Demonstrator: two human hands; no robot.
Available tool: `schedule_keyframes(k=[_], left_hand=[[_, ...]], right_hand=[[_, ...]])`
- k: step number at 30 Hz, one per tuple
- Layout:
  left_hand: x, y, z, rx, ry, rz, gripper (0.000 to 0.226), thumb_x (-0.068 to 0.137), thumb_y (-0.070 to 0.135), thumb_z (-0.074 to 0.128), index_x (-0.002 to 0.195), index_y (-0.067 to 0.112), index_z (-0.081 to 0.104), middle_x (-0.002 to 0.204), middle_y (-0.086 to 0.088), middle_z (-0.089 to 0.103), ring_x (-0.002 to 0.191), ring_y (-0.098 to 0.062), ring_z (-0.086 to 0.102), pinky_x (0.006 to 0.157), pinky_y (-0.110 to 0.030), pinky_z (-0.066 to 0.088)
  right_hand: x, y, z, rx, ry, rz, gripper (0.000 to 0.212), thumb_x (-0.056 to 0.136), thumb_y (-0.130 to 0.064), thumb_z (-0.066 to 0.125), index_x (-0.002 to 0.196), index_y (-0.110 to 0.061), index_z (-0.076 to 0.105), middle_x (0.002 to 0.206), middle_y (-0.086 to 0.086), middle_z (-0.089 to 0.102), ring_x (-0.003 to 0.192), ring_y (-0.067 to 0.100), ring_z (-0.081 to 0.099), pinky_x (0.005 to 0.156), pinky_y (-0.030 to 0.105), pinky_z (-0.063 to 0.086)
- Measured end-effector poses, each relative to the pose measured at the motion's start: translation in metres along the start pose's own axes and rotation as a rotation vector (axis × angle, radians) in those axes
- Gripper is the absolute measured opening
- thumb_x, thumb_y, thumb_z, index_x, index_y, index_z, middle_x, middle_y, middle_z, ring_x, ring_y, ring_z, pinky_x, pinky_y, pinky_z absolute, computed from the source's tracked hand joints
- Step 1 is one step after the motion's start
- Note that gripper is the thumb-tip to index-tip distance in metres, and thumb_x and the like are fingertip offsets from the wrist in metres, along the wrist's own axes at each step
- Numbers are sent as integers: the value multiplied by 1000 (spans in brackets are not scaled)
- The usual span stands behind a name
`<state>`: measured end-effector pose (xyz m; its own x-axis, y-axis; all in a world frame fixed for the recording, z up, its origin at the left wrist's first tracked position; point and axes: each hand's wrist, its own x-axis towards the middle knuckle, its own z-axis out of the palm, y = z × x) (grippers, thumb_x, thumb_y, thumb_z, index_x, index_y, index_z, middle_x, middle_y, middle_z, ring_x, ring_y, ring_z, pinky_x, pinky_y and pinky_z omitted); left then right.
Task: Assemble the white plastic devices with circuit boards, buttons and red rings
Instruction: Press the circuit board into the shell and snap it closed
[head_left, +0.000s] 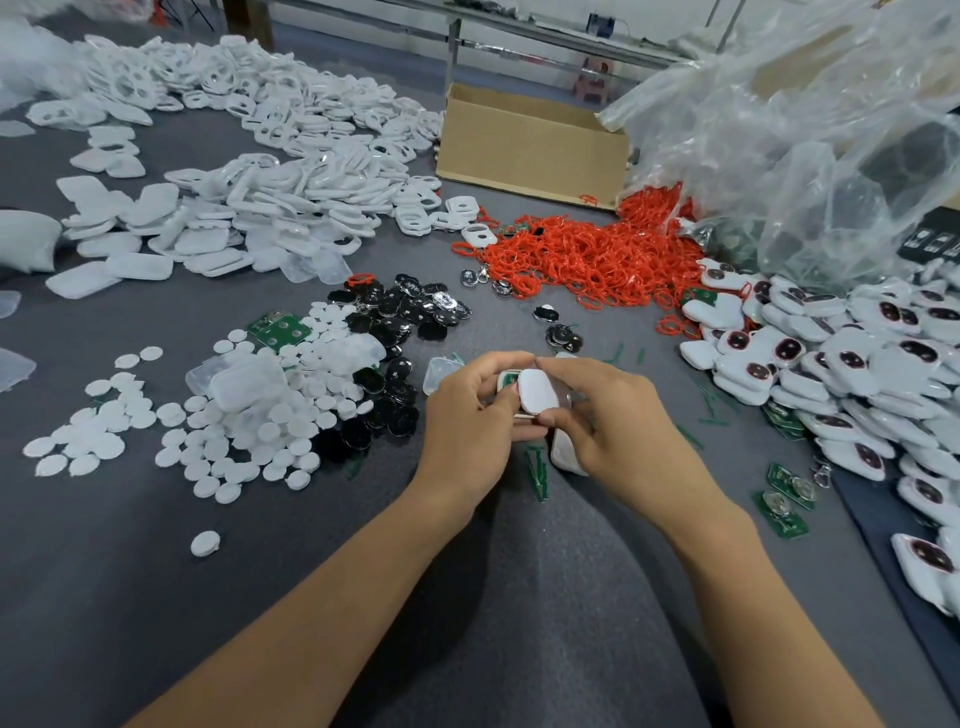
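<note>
Now, white plastic device (537, 392): it sits between your two sets of fingertips, its white cover uppermost. A green edge of circuit board (511, 373) shows just under your left forefinger.
Left hand (475, 415): your fingers curl round the device's left side and grip it.
Right hand (613, 415): your thumb and forefinger pinch the cover at its near and far ends.
Handling: it looks light, rigid and smooth, so it may slip. The thin shell probably snaps closed under even pressure.
Where to hold: keep your fingertips on the rim and your thumbs on the cover's flat, clear of the board.
Red rings (587, 260): they lie heaped well beyond your fingertips.
</note>
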<state>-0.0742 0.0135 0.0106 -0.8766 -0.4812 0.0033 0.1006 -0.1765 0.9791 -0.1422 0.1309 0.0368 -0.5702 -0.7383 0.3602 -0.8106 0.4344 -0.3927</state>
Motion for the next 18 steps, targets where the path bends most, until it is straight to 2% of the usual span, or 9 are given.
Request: schedule_keyframes(k=[4,6,9,13,15,18], left_hand=[[1,1,0,-33,18,-57,23,100,-1,42,115,4,59,108,-17,67,82,-23,70,68,-26,60],[1,2,0,-43,16,-80,23,102,4,41,118,2,57,108,-18,67,85,-25,71,68,-26,60],[0,7,1,-90,14,-114,28,105,13,35,106,5,62,100,-17,68,73,-16,69,69,-26,61],[0,12,2,-158,37,-157,33,106,18,33,91,11,62,82,-11,65,64,-14,60,59,-22,58],[0,12,2,-153,34,-163,32,106,17,33,94,8,62,82,-13,64,65,-15,59,59,-22,58],[1,12,1,-95,18,-162,31,105,14,35,109,-1,63,96,-24,64,76,-23,60,64,-25,59]], right_hand=[[-2,3,5,-13,17,43,41,85,1,61,125,-4,55,118,13,61,108,31,56,87,29,38],[-3,4,4,1,48,62,42,86,-1,60,128,-5,53,121,11,59,108,29,55,88,26,37],[-3,0,7,-32,55,35,43,86,-4,62,128,-6,53,120,10,59,108,27,54,89,27,38],[-1,-4,10,-87,47,1,40,86,-7,65,124,-8,57,115,7,62,106,27,52,88,31,40],[-1,-5,9,-107,36,-17,37,86,-9,64,122,-13,59,115,1,63,104,26,51,85,36,43],[-1,-5,7,-85,50,-16,38,84,-12,67,120,-19,61,113,-2,65,103,24,53,84,39,46]])
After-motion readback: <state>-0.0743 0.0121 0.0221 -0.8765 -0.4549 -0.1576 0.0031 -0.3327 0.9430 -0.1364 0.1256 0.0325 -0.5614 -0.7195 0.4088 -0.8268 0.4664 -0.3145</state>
